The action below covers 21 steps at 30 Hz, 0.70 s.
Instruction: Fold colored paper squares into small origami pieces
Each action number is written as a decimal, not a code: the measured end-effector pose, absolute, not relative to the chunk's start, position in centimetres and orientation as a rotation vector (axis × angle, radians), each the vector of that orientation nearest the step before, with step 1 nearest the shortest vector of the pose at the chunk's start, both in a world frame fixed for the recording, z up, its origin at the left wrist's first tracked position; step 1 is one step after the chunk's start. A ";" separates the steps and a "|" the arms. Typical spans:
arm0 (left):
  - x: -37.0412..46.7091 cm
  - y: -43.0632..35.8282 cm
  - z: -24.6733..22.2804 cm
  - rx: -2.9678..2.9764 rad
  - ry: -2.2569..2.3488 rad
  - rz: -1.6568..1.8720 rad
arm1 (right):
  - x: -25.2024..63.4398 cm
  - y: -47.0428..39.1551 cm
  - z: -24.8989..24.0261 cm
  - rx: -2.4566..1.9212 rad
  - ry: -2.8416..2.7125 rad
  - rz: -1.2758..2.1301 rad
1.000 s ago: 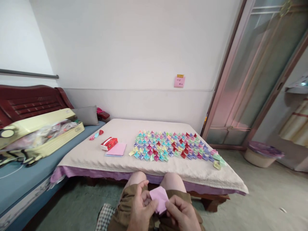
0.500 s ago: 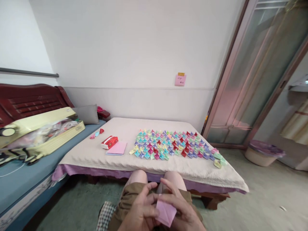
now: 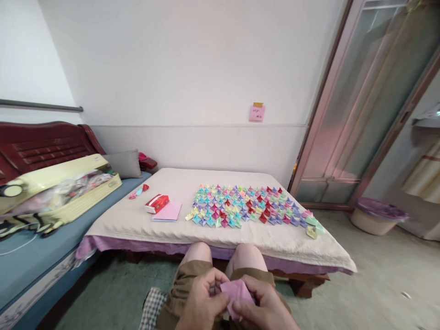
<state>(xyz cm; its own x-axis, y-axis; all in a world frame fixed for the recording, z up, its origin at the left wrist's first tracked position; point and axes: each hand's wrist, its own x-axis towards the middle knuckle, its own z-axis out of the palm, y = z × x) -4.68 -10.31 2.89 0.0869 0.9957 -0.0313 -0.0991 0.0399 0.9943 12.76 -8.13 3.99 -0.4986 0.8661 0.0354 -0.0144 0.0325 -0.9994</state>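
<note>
A folded pink origami paper is held above the brown shorts, its left corner pinched by the fingers of the left hand and its right side gripped by those of the right hand, with the right thumb laid over its lower part. On the wall, a pink note is taped; its dark handwriting cannot be read. Any brand on the red-and-white tissue packet on the worktop is too small to be made out.

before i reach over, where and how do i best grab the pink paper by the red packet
Probably pinch the flat pink paper at its right edge, coming from the right: the red packet crowds its far left corner.
</note>
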 end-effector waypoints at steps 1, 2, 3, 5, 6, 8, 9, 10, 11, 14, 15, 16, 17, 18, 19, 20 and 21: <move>-4.6 -10.3 2.9 1.092 1.096 1.196 | 12.8 -8.1 3.9 -0.840 -1.522 1.650; -4.6 -10.3 2.8 1.036 1.087 1.226 | 12.9 -8.0 3.8 -0.813 -1.457 1.726; -4.6 -10.2 2.8 0.988 1.074 1.256 | 12.9 -7.9 3.6 -0.807 -1.406 1.774; -4.6 -10.2 2.6 0.938 1.051 1.288 | 13.1 -7.9 3.1 -0.832 -1.339 1.787; -4.5 -10.2 2.5 0.929 1.035 1.289 | 13.1 -7.9 2.8 -0.853 -1.316 1.770; -4.3 -10.2 2.4 0.933 1.008 1.281 | 13.0 -8.1 2.4 -0.885 -1.273 1.724; -4.1 -10.3 2.4 0.942 1.002 1.273 | 12.9 -8.2 2.3 -0.895 -1.249 1.698; -4.0 -10.3 2.4 0.951 1.000 1.262 | 12.8 -8.3 2.3 -0.901 -1.227 1.678; -3.9 -10.4 2.5 0.955 1.002 1.253 | 12.7 -8.4 2.4 -0.904 -1.208 1.664; -3.7 -10.6 2.7 0.958 0.997 1.243 | 12.5 -8.6 2.8 -0.892 -1.172 1.654; -3.7 -10.7 2.8 0.963 0.993 1.243 | 12.4 -8.7 3.0 -0.890 -1.164 1.654; -3.7 -10.8 2.9 0.972 0.991 1.242 | 12.4 -8.7 3.1 -0.895 -1.158 1.651; -3.7 -10.9 3.0 0.983 0.988 1.241 | 12.4 -8.8 3.2 -0.902 -1.154 1.649; -3.7 -10.9 3.0 0.995 0.982 1.242 | 12.5 -8.8 3.2 -0.908 -1.152 1.648; -3.7 -10.9 3.0 1.006 0.970 1.248 | 12.5 -8.9 3.2 -0.914 -1.147 1.646; -3.7 -10.9 2.9 1.016 0.954 1.262 | 12.5 -8.9 3.2 -0.918 -1.143 1.641; -3.6 -10.9 2.8 1.023 0.938 1.285 | 12.5 -9.0 3.1 -0.917 -1.141 1.632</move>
